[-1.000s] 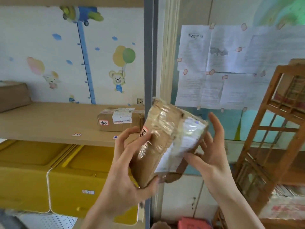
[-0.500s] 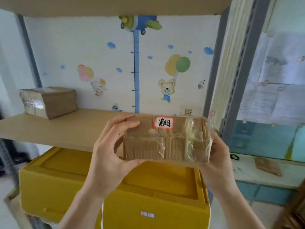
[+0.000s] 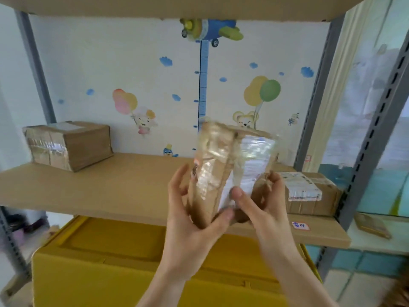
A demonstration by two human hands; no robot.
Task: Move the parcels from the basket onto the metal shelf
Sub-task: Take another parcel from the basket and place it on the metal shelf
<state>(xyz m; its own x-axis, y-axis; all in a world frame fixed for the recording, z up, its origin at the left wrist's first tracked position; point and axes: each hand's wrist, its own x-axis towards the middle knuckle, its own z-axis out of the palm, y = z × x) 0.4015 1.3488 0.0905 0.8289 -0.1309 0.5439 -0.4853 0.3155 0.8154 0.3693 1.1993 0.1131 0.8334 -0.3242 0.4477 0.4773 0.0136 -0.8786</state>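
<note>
- While both hands grip it, the taped parcel stands tilted on end, in the air in front of the shelf board, not yet on it.
- Left hand: fingers wrapped around the lower left edge, thumb underneath.
- Right hand: fingers closed on the lower right corner, thumb pressed on the label face, probably to steady or turn it.
- Two boxes already shelved: brown box at left, labelled box at right. The open middle looks the likely spot.
- Basket not in view.
</note>
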